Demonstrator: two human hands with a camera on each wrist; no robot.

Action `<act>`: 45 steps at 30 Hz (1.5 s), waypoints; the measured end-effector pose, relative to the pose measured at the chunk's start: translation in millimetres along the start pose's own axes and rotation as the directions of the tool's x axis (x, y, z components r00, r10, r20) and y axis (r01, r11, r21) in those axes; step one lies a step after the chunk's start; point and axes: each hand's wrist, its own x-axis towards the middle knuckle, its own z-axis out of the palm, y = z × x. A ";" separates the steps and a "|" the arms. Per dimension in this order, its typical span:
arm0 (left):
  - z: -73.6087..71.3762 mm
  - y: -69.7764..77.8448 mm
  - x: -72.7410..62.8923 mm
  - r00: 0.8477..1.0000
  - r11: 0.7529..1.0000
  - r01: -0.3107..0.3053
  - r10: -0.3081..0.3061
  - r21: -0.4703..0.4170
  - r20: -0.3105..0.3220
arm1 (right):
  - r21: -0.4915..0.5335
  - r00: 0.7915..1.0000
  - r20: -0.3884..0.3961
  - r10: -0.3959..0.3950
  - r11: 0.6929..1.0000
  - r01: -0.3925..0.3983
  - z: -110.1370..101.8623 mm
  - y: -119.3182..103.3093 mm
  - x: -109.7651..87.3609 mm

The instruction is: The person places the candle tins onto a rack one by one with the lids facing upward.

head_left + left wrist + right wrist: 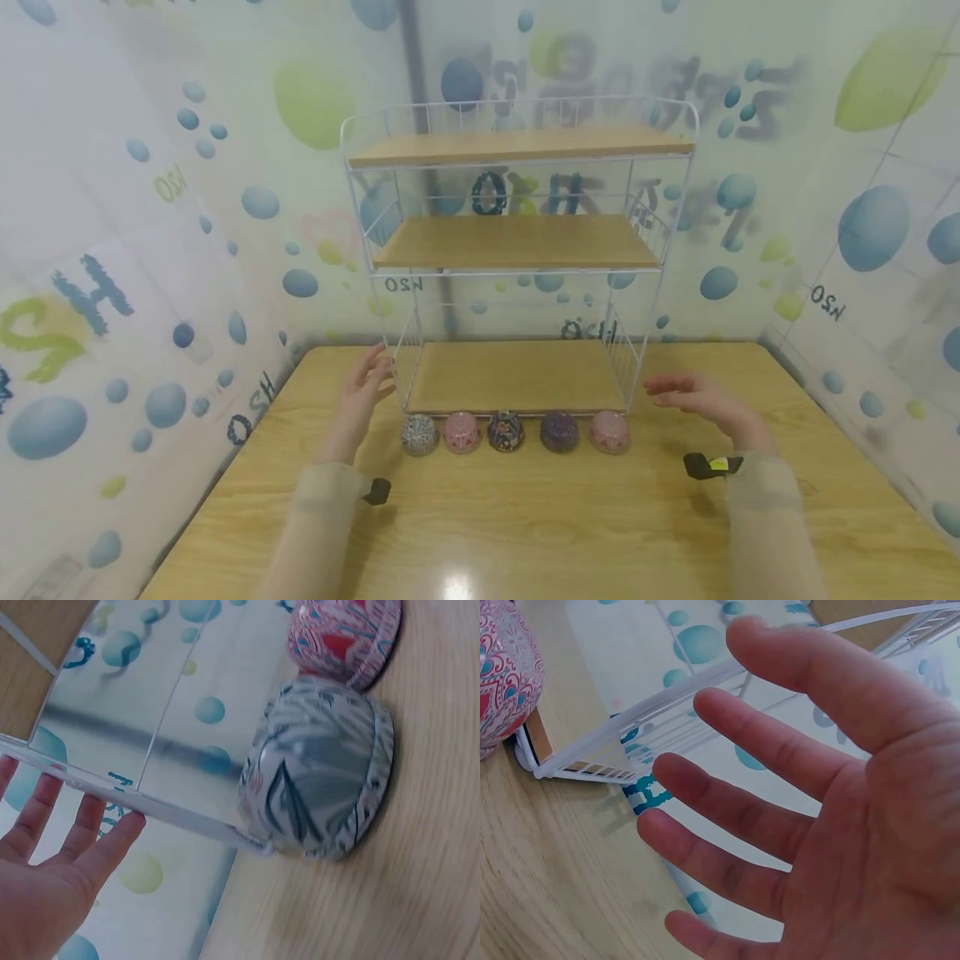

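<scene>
A white wire rack (517,243) with three wooden shelf boards stands on the wooden table. Beside its left post is my left hand (362,398), fingers spread and slightly bent; in the left wrist view the fingertips overlap or touch the white post (187,817). On the other side my right hand (697,398) holds nothing, its fingers (742,795) extended and apart from the rack. In front of the bottom shelf several small round tin-like things form a row: grey-white (419,434), pink (461,432), dark multicoloured (506,431), purple (559,431) and pink (610,432).
The wooden table (525,525) reaches back to a wall covering (315,208) with blue and green dots. Similar covering closes off both sides. Dark wrist straps (712,466) with small devices sit on both forearms.
</scene>
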 end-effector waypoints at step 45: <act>6.9 -12.6 14.4 0.984 1.000 -0.015 0.018 0.016 -0.180 | 0.073 0.952 0.294 -0.088 0.995 0.069 40.6 1.6 24.0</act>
